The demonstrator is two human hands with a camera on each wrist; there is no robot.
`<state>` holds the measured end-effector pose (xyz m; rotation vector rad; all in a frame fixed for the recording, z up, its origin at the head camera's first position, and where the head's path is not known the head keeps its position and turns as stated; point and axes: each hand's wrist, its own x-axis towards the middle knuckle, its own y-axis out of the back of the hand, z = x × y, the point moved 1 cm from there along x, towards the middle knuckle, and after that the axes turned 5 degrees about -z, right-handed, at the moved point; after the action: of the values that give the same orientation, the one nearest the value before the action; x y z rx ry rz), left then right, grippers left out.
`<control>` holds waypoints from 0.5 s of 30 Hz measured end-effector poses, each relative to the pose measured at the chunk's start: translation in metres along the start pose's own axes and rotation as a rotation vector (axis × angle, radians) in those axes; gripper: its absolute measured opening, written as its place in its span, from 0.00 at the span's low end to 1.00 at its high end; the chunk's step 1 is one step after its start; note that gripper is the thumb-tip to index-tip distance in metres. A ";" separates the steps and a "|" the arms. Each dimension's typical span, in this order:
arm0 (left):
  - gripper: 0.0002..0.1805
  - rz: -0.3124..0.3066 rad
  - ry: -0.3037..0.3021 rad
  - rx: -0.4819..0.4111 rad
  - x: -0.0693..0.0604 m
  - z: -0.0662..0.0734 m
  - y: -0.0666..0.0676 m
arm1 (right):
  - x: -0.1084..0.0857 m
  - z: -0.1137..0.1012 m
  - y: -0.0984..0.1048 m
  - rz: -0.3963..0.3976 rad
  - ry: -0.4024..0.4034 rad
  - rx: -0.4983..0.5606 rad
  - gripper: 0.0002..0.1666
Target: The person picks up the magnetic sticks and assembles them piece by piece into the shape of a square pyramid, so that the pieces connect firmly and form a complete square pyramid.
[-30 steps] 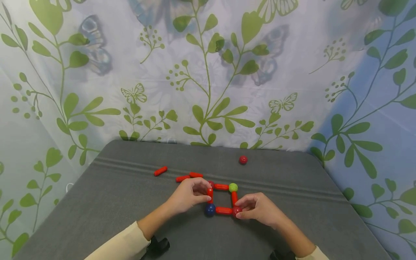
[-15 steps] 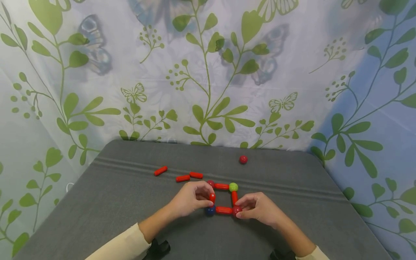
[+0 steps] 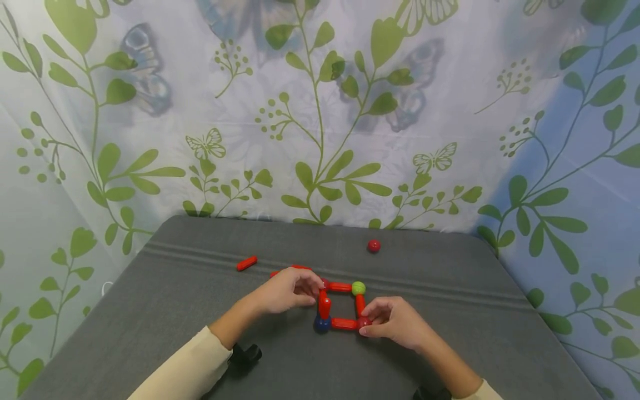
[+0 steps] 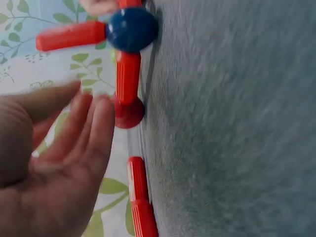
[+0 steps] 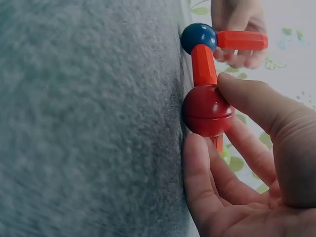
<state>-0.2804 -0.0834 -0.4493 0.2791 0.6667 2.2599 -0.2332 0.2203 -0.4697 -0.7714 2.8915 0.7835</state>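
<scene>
A square of red rods and balls lies flat: a blue ball [image 3: 323,323], a green ball [image 3: 358,288] and two red balls at its corners. One red rod [image 5: 242,40] stands up from the blue ball with nothing holding it. Just left of the square, my left hand [image 3: 292,291] has loosely bent fingers around no object; in the left wrist view it is apart from the rods. My right hand [image 3: 397,322] pinches the near-right red ball [image 5: 208,111] between thumb and fingers. The far-left red ball [image 4: 129,112] is partly hidden behind my left hand in the head view.
A loose red rod [image 3: 247,263] lies at the far left of the grey cloth surface [image 3: 200,300]. Two more rods [image 4: 138,177] lie end to end behind my left hand. One red ball [image 3: 374,246] sits near the back. A leaf-patterned curtain [image 3: 320,122] hangs behind.
My left hand stood the red rod upright on the blue ball, let it go and drew back to the left and away. My right hand stays on the red ball.
</scene>
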 end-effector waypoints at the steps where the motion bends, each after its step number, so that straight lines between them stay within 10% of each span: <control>1: 0.16 0.024 0.001 0.051 0.002 -0.002 0.002 | 0.000 0.000 0.000 -0.003 0.000 0.009 0.19; 10: 0.16 0.020 0.021 0.291 0.021 -0.008 -0.001 | 0.007 0.001 0.016 -0.010 -0.009 0.023 0.19; 15: 0.14 0.034 0.067 0.322 0.021 -0.007 -0.004 | 0.010 0.008 0.021 0.151 -0.056 -0.026 0.25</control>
<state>-0.2955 -0.0692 -0.4575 0.3734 1.0708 2.1957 -0.2527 0.2356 -0.4686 -0.5281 2.9213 0.8437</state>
